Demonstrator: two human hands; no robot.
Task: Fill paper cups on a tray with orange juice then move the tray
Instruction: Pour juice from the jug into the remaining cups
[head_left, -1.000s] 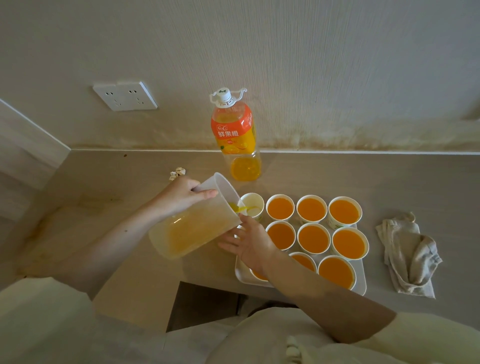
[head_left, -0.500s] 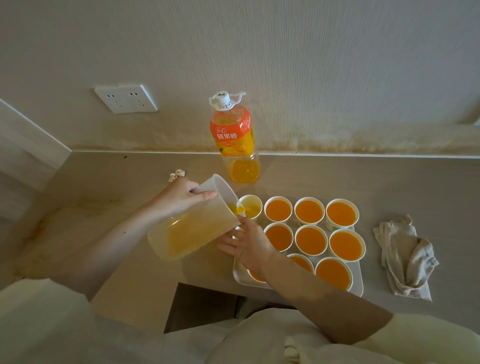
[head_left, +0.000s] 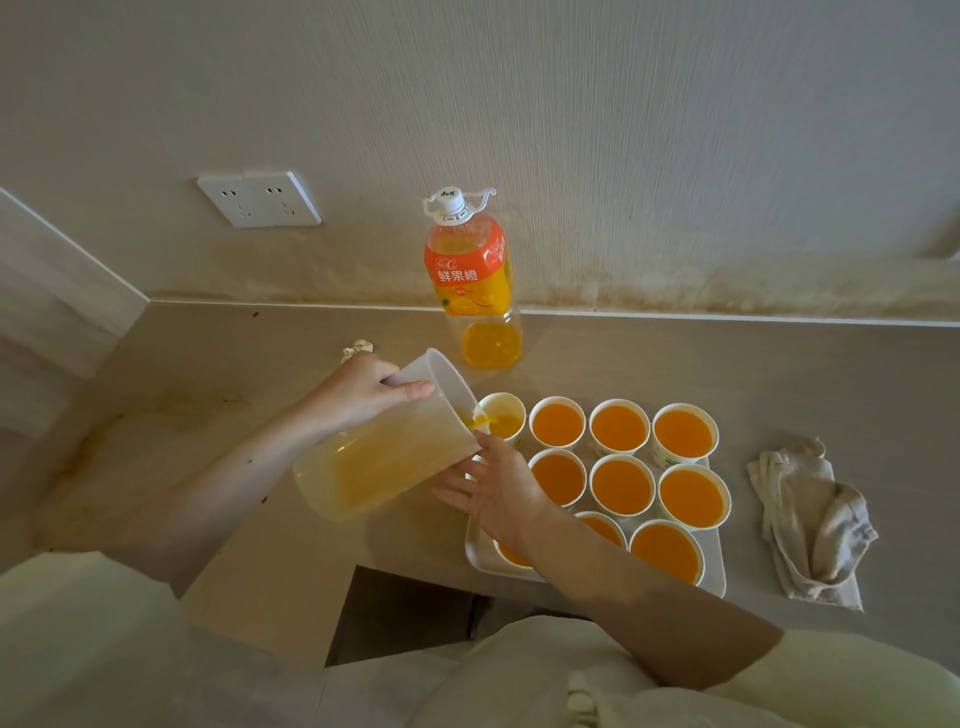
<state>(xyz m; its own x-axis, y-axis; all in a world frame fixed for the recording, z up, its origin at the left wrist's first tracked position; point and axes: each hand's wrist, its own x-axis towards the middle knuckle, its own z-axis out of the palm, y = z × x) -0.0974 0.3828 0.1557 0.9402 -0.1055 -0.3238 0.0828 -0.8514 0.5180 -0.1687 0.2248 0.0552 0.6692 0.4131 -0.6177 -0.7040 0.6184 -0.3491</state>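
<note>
At the jug's rim, the fingers of the left hand are curled and clamped on the wall of the clear plastic jug, thumb lying along its upper side. The jug is tipped steeply to the right, its lip over a paper cup at the far left corner of the group. A thin stream of orange juice runs from the lip into this cup, which is only partly full. Pale juice lies pooled along the jug's lower side.

Just below the lip, the right hand is held flat, its fingers straight and spread apart, tips at the jug's lower edge; whether they press on it I cannot tell. This hand grips nothing. Its wrist crosses the near left part of the white tray and hides some of what stands there.

Beside the hand, the filled cups stand in close rows on the tray, each brimming with orange.

Further out on the worktop, a crumpled cloth lies just right of the tray. A capped bottle stands upright by the wall behind the jug, juice low in its base. A small crumpled scrap lies beyond the left hand, and a white socket sits on the wall.
</note>
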